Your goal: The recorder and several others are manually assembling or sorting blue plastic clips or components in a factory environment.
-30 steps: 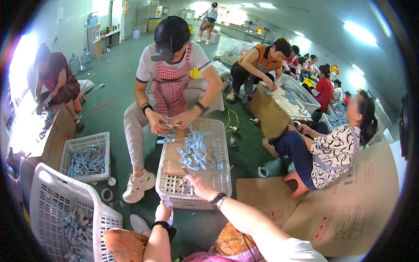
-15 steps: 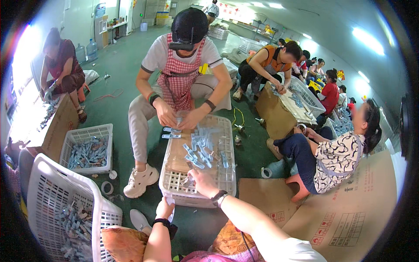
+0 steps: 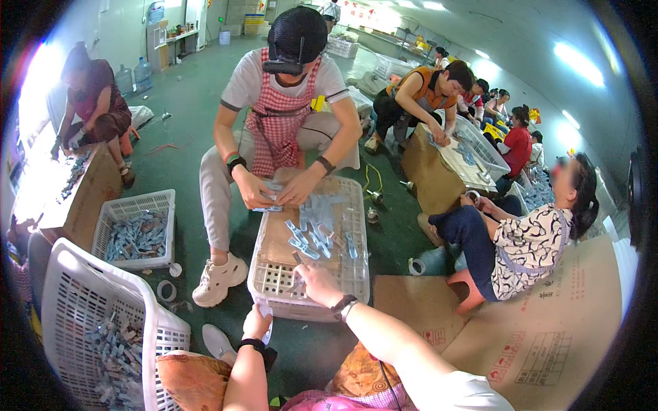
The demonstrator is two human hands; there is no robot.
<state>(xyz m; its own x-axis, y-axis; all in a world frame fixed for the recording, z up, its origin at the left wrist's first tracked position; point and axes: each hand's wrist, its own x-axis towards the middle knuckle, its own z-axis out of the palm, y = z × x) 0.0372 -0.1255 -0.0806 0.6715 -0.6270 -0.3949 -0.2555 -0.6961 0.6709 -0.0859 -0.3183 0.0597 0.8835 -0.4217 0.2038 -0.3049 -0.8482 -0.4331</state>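
Note:
My left hand (image 3: 256,323) is closed round a curved white piece that looks like a tape roll (image 3: 268,327), beside the near left corner of an upturned white crate (image 3: 264,288). Over the crate's near end, my right hand (image 3: 320,285) is closed, its fingertips on greyish clothes pegs (image 3: 299,281) partly hidden by the fingers. Light blue clothes pegs (image 3: 319,241) lie loose on the cardboard sheet (image 3: 276,236) on top. Across from me, a co-worker's two hands (image 3: 277,192) handle more blue pegs at the crate's far left edge.
At my left stands a tall white basket (image 3: 96,281) of pegs; beyond it is a smaller white basket (image 3: 168,203) of blue pegs. Tape rolls (image 3: 166,291) lie on the floor. Flattened cardboard (image 3: 534,329) spreads at my right, beside a seated person (image 3: 524,250).
The co-worker's hands have shifted slightly and now cover the blue pegs at the crate's far left. My own hands stay almost in place.

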